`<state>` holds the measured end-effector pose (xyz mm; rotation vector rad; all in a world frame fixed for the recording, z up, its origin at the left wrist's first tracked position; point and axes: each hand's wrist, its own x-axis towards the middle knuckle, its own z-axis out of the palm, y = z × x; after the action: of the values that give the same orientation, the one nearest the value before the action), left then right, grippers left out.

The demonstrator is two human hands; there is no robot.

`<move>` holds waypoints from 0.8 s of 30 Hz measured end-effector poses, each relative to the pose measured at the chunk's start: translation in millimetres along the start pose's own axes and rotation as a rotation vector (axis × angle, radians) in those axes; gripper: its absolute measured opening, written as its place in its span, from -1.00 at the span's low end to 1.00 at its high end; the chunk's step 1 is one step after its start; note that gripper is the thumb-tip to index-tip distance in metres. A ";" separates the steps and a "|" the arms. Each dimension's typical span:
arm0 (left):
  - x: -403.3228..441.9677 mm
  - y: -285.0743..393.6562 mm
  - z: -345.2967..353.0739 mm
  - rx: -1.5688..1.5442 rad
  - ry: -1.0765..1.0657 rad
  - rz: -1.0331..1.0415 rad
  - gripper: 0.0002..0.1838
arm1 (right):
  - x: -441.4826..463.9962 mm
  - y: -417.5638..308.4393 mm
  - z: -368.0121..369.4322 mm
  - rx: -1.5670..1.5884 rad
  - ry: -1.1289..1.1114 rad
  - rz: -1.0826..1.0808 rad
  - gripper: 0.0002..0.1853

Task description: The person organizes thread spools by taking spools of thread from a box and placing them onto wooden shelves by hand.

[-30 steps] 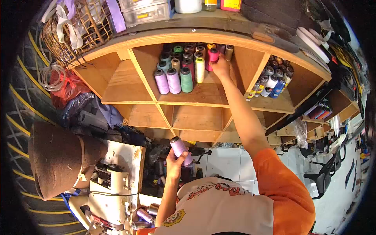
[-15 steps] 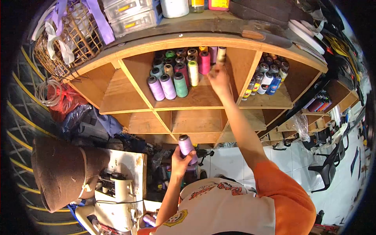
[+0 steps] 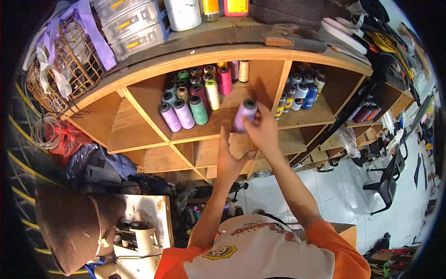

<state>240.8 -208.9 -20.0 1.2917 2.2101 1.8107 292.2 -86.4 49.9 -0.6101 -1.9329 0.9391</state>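
Note:
A purple thread spool [image 3: 245, 115] with a dark top is in the grip of my right hand [image 3: 263, 130], held upright at the front of the middle shelf compartment. My left hand [image 3: 231, 160] is just below and to the left of it, thumb and fingers spread, holding nothing. Further left in the same compartment stand two lilac spools [image 3: 171, 117], a green spool [image 3: 199, 110] and a pale yellow spool [image 3: 212, 94]. Behind them are a pink spool [image 3: 225, 81], a cream spool [image 3: 244, 72] and several others in dark and grey tones.
The wooden shelf [image 3: 204, 45] has dividers around each compartment. Spray cans [image 3: 298, 97] stand in the right-hand one. A sewing machine [image 3: 139, 246] is at lower left, near a brown cloth cover [image 3: 69, 228]. A wicker basket [image 3: 69, 60] hangs at upper left.
The purple spool has passed from my left hand to my right and moved up to the shelf. My right hand has come away from the cream spool at the back. The view has shifted slightly.

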 end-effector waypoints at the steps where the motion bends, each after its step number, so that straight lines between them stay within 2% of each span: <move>1: -3.5 0.7 -2.3 -0.081 -0.032 -0.048 0.15 | 18.8 8.2 11.1 -0.064 0.115 -0.189 -0.55; 3: -15.7 4.0 -7.7 -0.235 -0.097 -0.152 0.13 | 54.4 9.3 25.0 -0.256 0.188 -0.170 -0.64; 5: -37.0 5.6 -12.5 -0.280 -0.121 -0.202 0.05 | 91.6 34.5 48.6 -0.166 0.285 -0.211 -0.67; 8: -62.3 3.8 -21.7 -0.310 -0.111 -0.289 0.00 | 141.8 79.0 89.4 -0.317 0.296 -0.056 -0.62; 11: -80.2 -12.7 -32.2 -0.312 -0.076 -0.380 0.01 | 159.1 88.3 100.8 -0.260 0.238 -0.092 -0.72; 12: -83.6 -16.0 -35.8 -0.277 -0.050 -0.351 -0.01 | 163.6 89.0 100.3 -0.199 0.211 -0.175 -0.69; 15: -90.3 -29.2 -44.0 -0.220 -0.043 -0.359 -0.03 | 165.3 87.6 105.7 -0.277 0.279 -0.075 -0.60; 16: -90.6 -33.2 -45.3 -0.199 -0.040 -0.368 -0.04 | 163.0 80.7 100.9 -0.266 0.220 0.014 -0.59; 19: -90.6 -41.1 -46.4 -0.241 -0.069 -0.387 -0.05 | 159.0 90.7 102.7 -0.233 0.270 -0.040 -0.62; 22: -87.2 -38.7 -43.4 -0.238 -0.115 -0.387 -0.07 | 142.2 89.0 98.3 -0.243 0.300 0.004 -0.62; 24: -85.7 -39.4 -37.8 -0.211 -0.123 -0.348 -0.17 | 114.2 77.6 87.6 -0.274 0.304 -0.088 -0.66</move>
<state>256.5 -289.4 -80.0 0.8890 1.9674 1.7225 163.6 8.5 15.4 -0.7707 -1.8074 0.4958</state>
